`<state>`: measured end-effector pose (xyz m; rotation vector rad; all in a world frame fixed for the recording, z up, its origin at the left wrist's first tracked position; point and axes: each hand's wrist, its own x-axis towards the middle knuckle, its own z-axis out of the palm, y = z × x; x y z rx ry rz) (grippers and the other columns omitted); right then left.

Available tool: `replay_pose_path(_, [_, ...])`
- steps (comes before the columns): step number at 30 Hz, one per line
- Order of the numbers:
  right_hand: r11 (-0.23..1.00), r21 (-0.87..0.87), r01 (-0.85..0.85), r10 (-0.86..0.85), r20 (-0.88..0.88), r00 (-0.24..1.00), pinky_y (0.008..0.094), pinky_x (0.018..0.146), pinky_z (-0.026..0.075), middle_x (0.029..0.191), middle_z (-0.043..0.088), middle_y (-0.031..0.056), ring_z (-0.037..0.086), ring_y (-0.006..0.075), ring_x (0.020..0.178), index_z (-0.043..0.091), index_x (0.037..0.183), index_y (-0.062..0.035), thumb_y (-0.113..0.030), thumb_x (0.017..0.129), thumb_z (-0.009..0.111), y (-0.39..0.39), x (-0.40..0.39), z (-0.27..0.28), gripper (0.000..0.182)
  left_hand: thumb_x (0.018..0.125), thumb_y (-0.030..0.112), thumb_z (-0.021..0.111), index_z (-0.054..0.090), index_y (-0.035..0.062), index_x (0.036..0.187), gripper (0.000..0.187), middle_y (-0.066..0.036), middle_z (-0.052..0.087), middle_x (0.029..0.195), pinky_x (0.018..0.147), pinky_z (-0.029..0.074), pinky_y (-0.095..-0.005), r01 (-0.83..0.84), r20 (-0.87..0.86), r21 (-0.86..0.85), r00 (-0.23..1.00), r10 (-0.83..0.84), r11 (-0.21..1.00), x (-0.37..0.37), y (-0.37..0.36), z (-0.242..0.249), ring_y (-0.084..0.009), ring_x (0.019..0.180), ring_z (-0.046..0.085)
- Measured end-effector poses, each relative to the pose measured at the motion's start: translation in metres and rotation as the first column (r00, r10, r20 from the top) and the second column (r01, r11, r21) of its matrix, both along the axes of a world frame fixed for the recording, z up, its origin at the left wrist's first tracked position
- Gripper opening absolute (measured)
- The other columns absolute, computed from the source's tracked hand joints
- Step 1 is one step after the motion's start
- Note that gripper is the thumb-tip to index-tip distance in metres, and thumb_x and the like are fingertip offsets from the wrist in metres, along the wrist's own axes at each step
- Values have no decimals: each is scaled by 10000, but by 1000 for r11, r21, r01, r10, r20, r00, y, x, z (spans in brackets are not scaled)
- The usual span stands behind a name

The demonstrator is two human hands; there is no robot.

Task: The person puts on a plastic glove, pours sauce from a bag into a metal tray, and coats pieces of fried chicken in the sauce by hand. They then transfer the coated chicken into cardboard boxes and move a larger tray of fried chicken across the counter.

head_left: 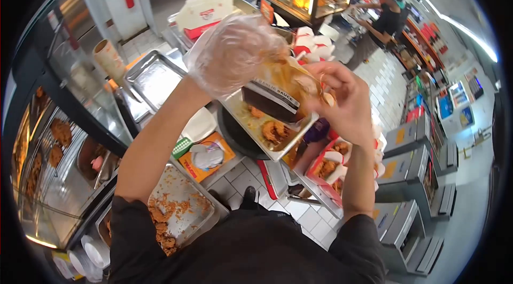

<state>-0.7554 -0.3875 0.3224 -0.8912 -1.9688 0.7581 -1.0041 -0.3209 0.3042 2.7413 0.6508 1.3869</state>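
My left hand (235, 54), in a clear plastic glove, reaches over a metal tray (286, 151); its fingers are hidden by glare and the crumpled plastic. My bare right hand (339, 99) has its fingers curled on the right side of a bag of brown sauce (291, 78). The bag has a dark label (270, 103) reading "garlic sauce" and is tilted over the tray. Below it, pieces of fried chicken (275, 131) lie in the tray with yellowish liquid.
Boxes of fried chicken (327, 166) stand at the right. A crumb-covered tray (187, 204) is at lower left, an empty metal tray (155, 78) at upper left. Glass display case (53, 139) at far left. A person in dark clothing (377, 27) stands at the back right.
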Motion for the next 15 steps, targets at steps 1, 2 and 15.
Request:
replay_pose_path(1, [988,-83,-127,109,-195,975,329,968,430,1233,609,173,581,194,1114,472,1333,-17,-214,700,882,-10,20,-6,779,802,86,666,696,120,973,177,-38,672,976,846,480,-323,110,104,-24,989,-107,994,16,7,-5,-252,946,598])
replay_pose_path(2, [965,-168,-200,145,-291,946,385,1030,392,1367,481,200,507,259,1226,337,1419,-41,-283,691,886,-14,48,-22,944,783,77,673,705,131,960,187,-28,677,950,828,488,-325,182,103,-5,978,-180,983,29,7,7,-245,923,608])
replay_pose_path(15, [647,-139,-750,-123,-989,77,625,927,484,1353,521,228,598,471,1088,307,1487,-142,-575,963,399,-44,49,-210,686,758,84,663,751,173,898,188,-66,683,998,909,480,-360,564,-57,-34,823,-565,825,133,35,-17,-245,970,625])
